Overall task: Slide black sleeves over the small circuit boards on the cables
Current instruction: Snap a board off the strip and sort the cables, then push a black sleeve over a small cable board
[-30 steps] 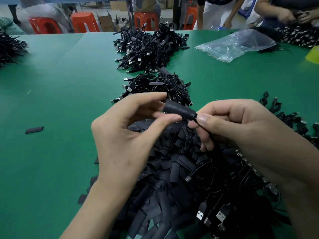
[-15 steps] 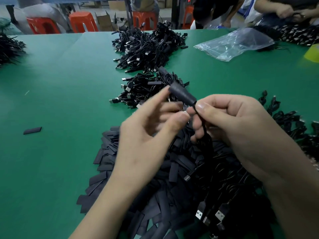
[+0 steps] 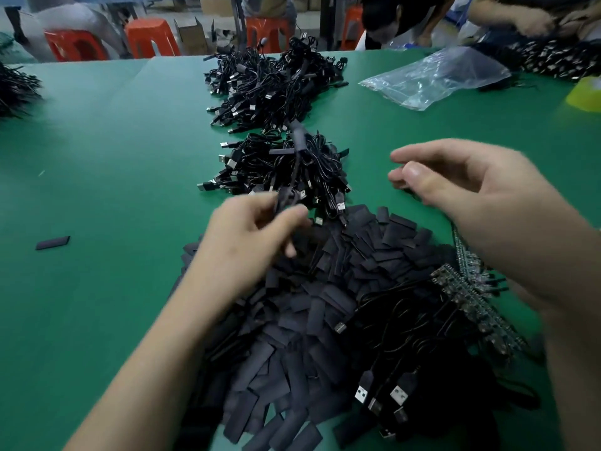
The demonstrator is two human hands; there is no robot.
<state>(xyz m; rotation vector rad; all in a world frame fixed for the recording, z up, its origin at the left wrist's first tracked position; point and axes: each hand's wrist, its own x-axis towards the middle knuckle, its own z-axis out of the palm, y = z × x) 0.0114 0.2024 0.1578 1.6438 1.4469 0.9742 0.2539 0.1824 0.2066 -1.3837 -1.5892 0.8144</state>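
The table [image 3: 97, 141] is green all over. The pile of sleeves [image 3: 325, 288] is black, and the cables [image 3: 283, 164] are black too (with shiny silver tips). The stools [image 3: 149, 37] are orange-red, and the plastic bag [image 3: 432, 76] is see-through. The cardboard box [image 3: 192, 35] is brown.

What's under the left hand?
Flat black sleeves heaped on the green table. The left hand, pinching a blurred cable, hides the pile's edge beneath it.

Bare green table [image 3: 113, 164] left; sleeve heap [image 3: 309, 320] and cable piles [image 3: 286, 164] (tangled) ahead
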